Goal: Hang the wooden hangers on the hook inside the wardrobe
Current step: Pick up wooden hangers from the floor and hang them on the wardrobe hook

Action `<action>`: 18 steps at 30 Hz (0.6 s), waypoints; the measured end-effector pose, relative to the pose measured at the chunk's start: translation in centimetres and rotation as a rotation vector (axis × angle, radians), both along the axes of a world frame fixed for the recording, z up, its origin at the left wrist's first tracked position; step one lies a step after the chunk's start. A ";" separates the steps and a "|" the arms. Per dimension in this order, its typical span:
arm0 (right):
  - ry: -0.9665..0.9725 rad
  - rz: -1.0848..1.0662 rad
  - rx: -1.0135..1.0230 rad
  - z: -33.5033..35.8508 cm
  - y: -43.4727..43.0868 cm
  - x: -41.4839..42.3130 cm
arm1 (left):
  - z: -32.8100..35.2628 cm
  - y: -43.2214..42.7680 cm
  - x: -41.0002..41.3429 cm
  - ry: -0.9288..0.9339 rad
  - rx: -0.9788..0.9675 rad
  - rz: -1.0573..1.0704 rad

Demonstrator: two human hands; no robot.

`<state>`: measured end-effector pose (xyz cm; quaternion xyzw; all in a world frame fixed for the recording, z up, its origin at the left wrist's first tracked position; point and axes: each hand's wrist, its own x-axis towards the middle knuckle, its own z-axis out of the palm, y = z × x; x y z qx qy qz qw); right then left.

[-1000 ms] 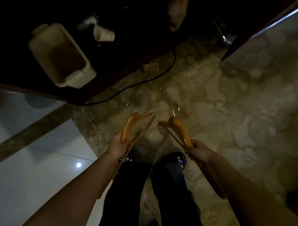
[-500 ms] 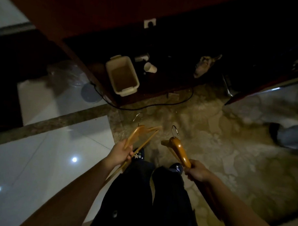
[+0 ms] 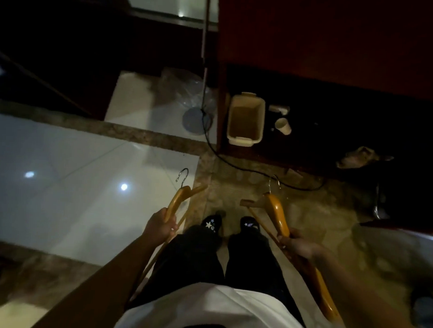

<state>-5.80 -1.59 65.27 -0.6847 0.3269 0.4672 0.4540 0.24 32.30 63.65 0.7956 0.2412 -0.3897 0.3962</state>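
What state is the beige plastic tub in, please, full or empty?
Empty: the beige tub shows its bare brownish bottom, with nothing lying inside.

A cream rectangular plastic tub [image 3: 246, 120] is set on the dark wardrobe floor [image 3: 322, 133] at its left edge, close to the front edge. A small white paper cup [image 3: 283, 125] is placed just right of the tub, and a crumpled pale cloth [image 3: 358, 157] farther right. A black cable [image 3: 247, 168] is run along the patterned stone floor [image 3: 319, 216] before that front edge. Nearer, one orange wooden hanger [image 3: 176, 201] is held in the left hand [image 3: 160, 227] over the glossy white tile [image 3: 87, 184], and a second orange wooden hanger [image 3: 276, 212] in the right hand [image 3: 297, 245] over the patterned stone floor, well apart.
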 end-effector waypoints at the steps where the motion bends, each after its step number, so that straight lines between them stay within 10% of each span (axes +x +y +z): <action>1: 0.003 0.068 -0.001 0.0 -0.6 0.9 | 0.3 0.1 -0.4 -0.015 0.012 0.028; 18: 0.019 0.783 -0.153 -1.8 -3.2 7.3 | 4.0 -6.0 -17.1 -0.017 0.034 0.895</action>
